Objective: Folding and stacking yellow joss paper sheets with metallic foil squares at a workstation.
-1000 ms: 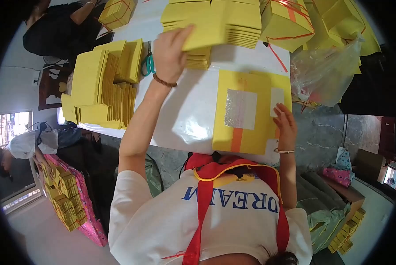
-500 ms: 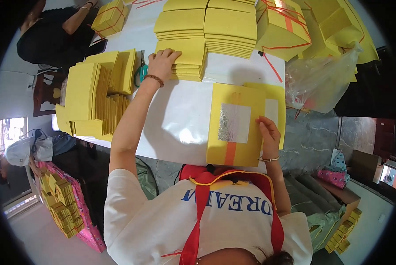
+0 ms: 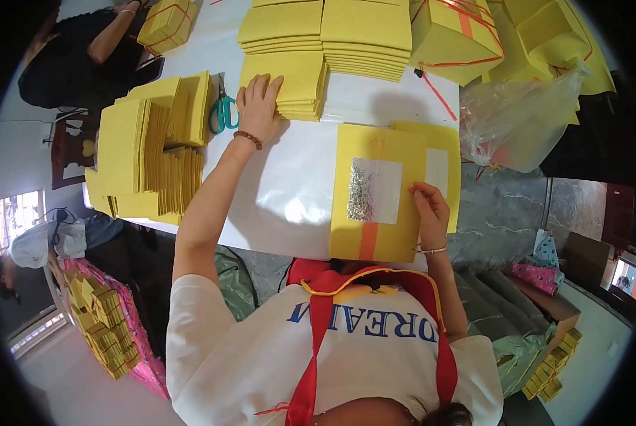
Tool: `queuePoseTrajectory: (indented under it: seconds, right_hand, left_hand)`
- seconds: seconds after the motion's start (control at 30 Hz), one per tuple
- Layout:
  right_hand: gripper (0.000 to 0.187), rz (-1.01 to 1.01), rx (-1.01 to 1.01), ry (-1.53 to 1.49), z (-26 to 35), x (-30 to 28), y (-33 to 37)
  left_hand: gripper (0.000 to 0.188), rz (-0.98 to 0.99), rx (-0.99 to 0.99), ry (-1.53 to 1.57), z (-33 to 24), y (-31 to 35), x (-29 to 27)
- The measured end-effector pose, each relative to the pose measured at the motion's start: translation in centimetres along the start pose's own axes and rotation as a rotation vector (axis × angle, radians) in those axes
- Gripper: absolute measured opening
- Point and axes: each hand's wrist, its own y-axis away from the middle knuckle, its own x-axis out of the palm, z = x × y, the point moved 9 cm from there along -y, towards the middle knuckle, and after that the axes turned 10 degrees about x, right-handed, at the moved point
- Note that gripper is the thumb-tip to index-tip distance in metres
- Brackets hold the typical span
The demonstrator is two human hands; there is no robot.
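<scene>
My left hand (image 3: 260, 108) rests on the near left corner of a short pile of yellow paper sheets (image 3: 298, 77), its fingers extended over the top one. My right hand (image 3: 431, 210) pinches the right edge of a yellow paper sheet (image 3: 345, 238) that bears a silver-and-white rectangle (image 3: 376, 190) and an orange strip. Partly beneath it, another yellow sheet (image 3: 442, 144) shows a white patch. Teal-handled scissors (image 3: 223, 115) lie just left of my left hand.
Taller piles of yellow paper (image 3: 366, 35) stand beyond, and more bundles (image 3: 126, 145) sit at left. A string-tied yellow block (image 3: 454, 44) and a clear plastic bag (image 3: 520, 124) occupy the right side. Another person's arm (image 3: 113, 35) is at the upper left.
My left hand has drawn slightly back toward me over the short pile, its fingers now straighter. The view has shifted a little; my right hand keeps its place on the sheet.
</scene>
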Motion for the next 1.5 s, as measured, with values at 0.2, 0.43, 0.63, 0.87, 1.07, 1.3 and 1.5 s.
queuePoseTrajectory:
  seconds: [0.2, 0.43, 0.63, 0.87, 1.07, 1.3, 1.5]
  right_hand:
    - [0.017, -0.001, -0.044, 0.007, 0.4, -0.1, 0.1]
    - [0.017, 0.012, -0.034, 0.009, 0.8, -0.1, 0.4]
    - [0.018, -0.059, -0.289, 0.335, 2.9, -0.9, 3.1]
    - [0.032, -0.140, -0.345, 0.354, 2.9, -0.2, 3.4]
    - [0.031, -0.065, -0.500, 0.471, 3.7, -0.6, 4.2]
    - [0.024, 0.158, -0.699, 1.045, 3.5, 2.9, 6.4]
    - [0.016, 0.196, -0.547, 0.701, 2.3, 1.5, 5.4]
  left_hand:
    - [0.070, 0.076, 0.029, -0.012, -0.2, -0.7, -1.1]
    - [0.072, 0.054, 0.103, -0.071, -1.4, -0.6, -4.1]
    - [0.062, 0.060, 0.123, 0.496, -7.7, 3.9, -5.6]
    - [0.054, 0.065, -0.547, 1.400, -14.6, 12.7, 1.1]
    - [0.053, -0.056, -0.259, 1.034, -16.6, 12.8, -2.1]
    - [0.041, 0.155, 0.553, 0.505, -24.2, 12.6, -6.9]
    - [0.029, 0.137, 0.553, 0.576, -24.4, 12.2, -7.1]
